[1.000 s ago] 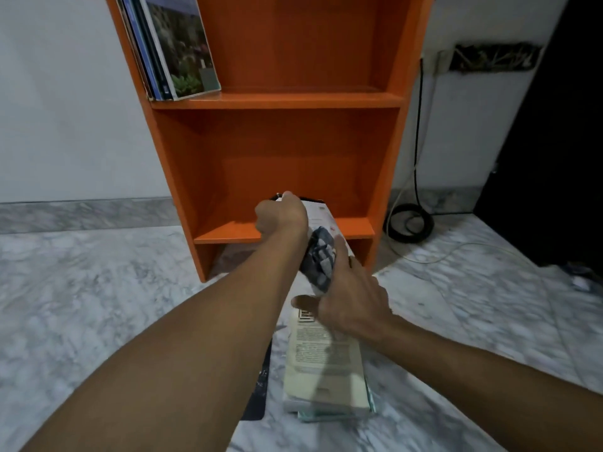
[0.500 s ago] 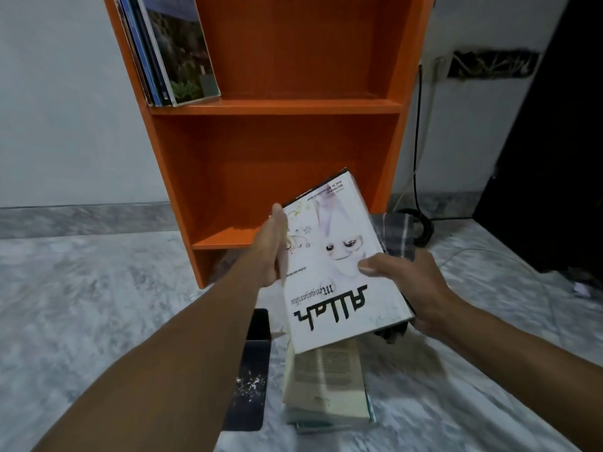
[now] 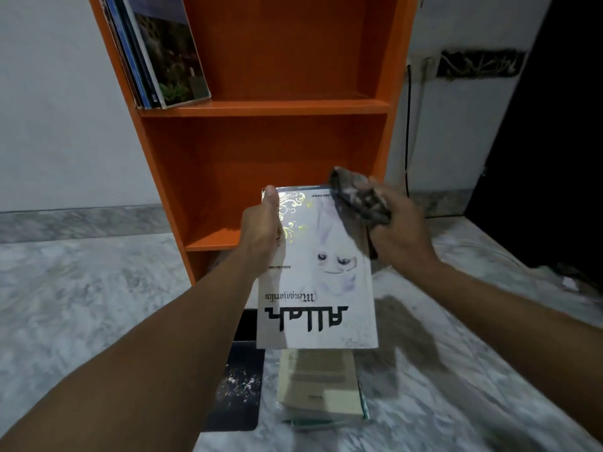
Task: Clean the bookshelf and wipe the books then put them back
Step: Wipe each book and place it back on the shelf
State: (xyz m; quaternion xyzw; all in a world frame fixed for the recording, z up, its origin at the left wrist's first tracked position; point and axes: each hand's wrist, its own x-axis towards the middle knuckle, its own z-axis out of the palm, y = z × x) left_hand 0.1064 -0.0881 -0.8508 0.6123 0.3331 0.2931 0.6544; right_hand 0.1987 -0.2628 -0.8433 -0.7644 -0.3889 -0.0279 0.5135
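Head view. My left hand (image 3: 261, 230) grips one white book (image 3: 316, 282) by its left edge, thumb curled over the cover, and holds it in the air in front of the orange bookshelf (image 3: 261, 151); the cover faces up and its title reads upside down to me. My right hand (image 3: 398, 230) is closed around one bunched dark cloth (image 3: 359, 197), which touches the book's far right corner. Two shelf boards are visible. The upper one carries one leaning group of thin books (image 3: 163, 53) at its left end, tilted against the left side panel; their exact number cannot be read. The lower board is bare where it shows. On the marble floor (image 3: 81, 305) below the held book lie one dark book (image 3: 238, 386), flat, and just beside it on the right one small stack (image 3: 321, 386) of at least two volumes, topped by a cream cover. One black cable (image 3: 407, 125) hangs down the wall right of the bookshelf.
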